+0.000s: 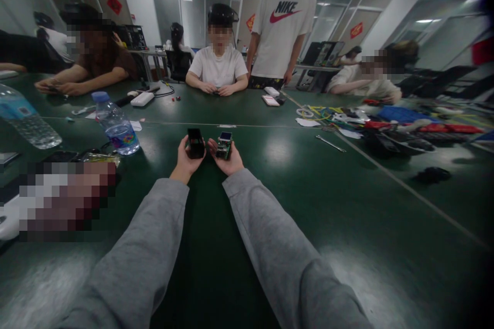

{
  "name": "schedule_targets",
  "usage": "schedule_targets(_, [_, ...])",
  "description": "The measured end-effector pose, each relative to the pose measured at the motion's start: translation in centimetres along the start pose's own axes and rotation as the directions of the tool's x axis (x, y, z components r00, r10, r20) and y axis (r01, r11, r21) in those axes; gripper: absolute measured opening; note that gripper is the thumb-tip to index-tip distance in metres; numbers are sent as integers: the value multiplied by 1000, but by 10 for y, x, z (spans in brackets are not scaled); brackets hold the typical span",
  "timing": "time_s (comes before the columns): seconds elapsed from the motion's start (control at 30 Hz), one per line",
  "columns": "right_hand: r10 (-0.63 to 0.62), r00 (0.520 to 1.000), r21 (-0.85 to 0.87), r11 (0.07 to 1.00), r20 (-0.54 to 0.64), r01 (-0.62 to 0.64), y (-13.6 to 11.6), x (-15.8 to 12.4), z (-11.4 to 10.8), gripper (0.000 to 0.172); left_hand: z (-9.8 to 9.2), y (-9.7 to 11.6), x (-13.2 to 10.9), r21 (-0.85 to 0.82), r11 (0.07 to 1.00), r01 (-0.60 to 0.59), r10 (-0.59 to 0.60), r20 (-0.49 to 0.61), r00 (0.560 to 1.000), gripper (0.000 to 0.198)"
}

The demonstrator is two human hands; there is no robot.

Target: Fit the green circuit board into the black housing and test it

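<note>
Both my arms in grey sleeves reach out over the dark green table [293, 200]. My left hand [186, 159] is closed around a small black box-shaped part [195, 143], held upright. Close beside it, my right hand [227, 159] grips a small green circuit board module with a little screen on top [224, 145]. The two parts sit a few centimetres apart, just above the table surface.
A water bottle [116, 124] stands to the left, another [27, 121] lies at the far left. A white power bank [142, 98], a phone [270, 100], a metal tool [330, 143] and a heap of cables and parts [386, 123] are about. Several people sit or stand around the table.
</note>
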State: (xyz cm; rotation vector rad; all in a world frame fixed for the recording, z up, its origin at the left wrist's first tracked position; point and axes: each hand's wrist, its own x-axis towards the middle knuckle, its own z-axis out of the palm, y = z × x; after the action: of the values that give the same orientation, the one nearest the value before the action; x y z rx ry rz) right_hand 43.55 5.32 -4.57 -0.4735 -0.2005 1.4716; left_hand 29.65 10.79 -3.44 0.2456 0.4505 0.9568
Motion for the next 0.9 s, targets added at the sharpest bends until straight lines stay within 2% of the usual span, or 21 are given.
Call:
schedule_targets(0.3, [8, 1000, -9, 1000, 2, -8, 0, 0, 1, 58, 1, -2, 4, 43, 999, 0, -2, 30, 1000, 30])
schedule_targets(0.63, [12, 1000, -44, 999, -14, -13, 0, -1, 4, 57, 6, -5, 0, 117, 993, -25, 26, -5, 1000, 28])
schedule_targets(0.9, [25, 999, -41, 999, -21, -25, 0, -1, 6, 57, 10, -6, 0, 146, 989, -25, 24, 9, 1000, 26])
